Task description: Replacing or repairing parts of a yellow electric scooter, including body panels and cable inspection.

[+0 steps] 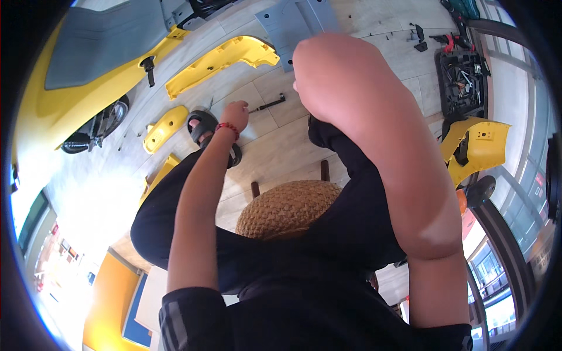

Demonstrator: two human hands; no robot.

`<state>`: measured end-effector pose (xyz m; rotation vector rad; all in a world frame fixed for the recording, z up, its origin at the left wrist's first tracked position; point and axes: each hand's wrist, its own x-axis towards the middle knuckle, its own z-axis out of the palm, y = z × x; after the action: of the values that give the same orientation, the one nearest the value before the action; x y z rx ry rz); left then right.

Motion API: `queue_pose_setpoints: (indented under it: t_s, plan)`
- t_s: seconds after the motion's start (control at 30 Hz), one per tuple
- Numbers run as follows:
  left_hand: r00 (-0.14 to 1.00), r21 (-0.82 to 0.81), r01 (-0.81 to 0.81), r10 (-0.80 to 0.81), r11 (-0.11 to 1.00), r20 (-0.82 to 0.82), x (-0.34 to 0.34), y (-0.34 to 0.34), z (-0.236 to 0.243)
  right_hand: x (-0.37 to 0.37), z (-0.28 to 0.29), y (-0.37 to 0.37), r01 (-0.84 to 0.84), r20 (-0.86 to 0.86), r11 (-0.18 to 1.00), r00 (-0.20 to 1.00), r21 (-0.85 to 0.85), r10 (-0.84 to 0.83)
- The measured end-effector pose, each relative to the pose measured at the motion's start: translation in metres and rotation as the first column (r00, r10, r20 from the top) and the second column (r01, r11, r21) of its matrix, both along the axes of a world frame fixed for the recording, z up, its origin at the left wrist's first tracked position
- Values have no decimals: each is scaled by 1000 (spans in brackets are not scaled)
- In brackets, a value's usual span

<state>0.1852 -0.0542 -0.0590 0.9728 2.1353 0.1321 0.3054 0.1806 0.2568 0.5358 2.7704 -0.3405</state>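
Observation:
My left hand [236, 114], with a red bead bracelet on its wrist, is low over the floor beside my sandalled foot. Its fingers are curled together. A slim black-handled tool [269, 105] with a bent end lies right by the fingertips; I cannot make out whether they grip it. Close to the camera, my right hand [325, 67] bends downward, its fingers hidden behind the back of the hand. Beyond it is a grey-blue panel [293, 23], partly covered by the hand. A long yellow fairing piece [219, 58] lies to the left of that panel.
A yellow scooter body [38, 114] with a grey floorboard stands at the left, near a wheel [108, 120]. A smaller yellow cover [165, 130] lies by my foot. To the right are an open tool case [463, 85] and a yellow panel [489, 146]. A woven stool [290, 205] is beneath me.

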Motion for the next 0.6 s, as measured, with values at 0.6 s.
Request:
queue_pose_setpoints:
  t_s: [0.6]
  plan:
    - [985,-154,145,-128,978,112,46,18,-34,14,-1,15,97,190,981,980,-167,-65]
